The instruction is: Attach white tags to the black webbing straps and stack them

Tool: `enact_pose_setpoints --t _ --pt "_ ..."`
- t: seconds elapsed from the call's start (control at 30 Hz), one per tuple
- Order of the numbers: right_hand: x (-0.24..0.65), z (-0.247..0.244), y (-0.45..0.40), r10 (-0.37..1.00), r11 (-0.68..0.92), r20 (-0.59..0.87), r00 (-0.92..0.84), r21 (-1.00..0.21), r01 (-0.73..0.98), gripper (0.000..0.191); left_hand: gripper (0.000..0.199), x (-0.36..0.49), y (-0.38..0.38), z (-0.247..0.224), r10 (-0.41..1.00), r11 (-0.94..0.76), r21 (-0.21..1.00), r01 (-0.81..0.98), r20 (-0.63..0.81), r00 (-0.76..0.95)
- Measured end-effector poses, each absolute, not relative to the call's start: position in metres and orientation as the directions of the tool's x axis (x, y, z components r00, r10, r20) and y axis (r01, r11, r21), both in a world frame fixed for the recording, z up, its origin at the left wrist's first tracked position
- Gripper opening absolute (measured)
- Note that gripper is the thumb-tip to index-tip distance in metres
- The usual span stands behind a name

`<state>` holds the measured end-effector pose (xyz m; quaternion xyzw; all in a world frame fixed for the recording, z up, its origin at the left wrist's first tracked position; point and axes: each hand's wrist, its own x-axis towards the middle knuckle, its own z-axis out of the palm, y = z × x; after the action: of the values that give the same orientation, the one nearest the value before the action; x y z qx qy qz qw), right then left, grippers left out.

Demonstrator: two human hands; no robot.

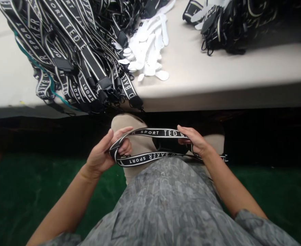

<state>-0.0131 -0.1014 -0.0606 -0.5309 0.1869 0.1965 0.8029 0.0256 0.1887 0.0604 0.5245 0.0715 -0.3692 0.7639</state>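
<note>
A black strap with white edges and white lettering (153, 133) is stretched in a loop between my two hands, above my lap. At the loop's left end, my left hand (109, 148) has the strap running round its fingers, with the index finger pointing along it. My right hand (195, 140) grips the upper run of the strap between thumb and fingers at the right end. A short end of the strap sticks out to the right beneath my right wrist.
A pale table (186, 78) lies ahead. It bears a big pile of similar straps (70, 44) at left, white tabs (149, 48) in the middle and a dark heap of straps (224, 27) at right. Below is a green floor (276, 198).
</note>
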Motion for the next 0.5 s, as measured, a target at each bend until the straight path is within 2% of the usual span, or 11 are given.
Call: enact_pose_setpoints --t 0.1,0.23,0.4,0.47,0.5 --pt "-0.008 -0.088 -0.097 0.004 0.171 -0.493 0.870 -0.857 -0.486 0.044 0.060 0.027 0.193 0.066 -0.466 0.197 0.802 0.564 -0.429 0.774" --pt "-0.007 -0.122 -0.097 -0.107 -0.061 -0.354 0.929 -0.931 -0.361 0.039 0.064 0.030 0.202 0.077 -0.379 0.246 0.865 0.436 -0.328 0.865" --pt "-0.028 -0.104 -0.107 -0.340 -0.070 -0.110 0.934 -0.987 -0.142 0.031 0.068 0.033 0.201 0.078 -0.219 0.336 0.867 0.368 -0.308 0.926" --pt "-0.043 -0.083 -0.110 -0.334 -0.075 -0.039 0.942 -0.995 -0.067 0.026 0.066 0.034 0.200 0.075 -0.170 0.354 0.870 0.344 -0.302 0.938" --pt "-0.050 -0.073 -0.110 -0.289 -0.078 -0.013 0.957 -0.996 -0.037 0.023 0.066 0.035 0.199 0.073 -0.151 0.361 0.871 0.333 -0.298 0.943"
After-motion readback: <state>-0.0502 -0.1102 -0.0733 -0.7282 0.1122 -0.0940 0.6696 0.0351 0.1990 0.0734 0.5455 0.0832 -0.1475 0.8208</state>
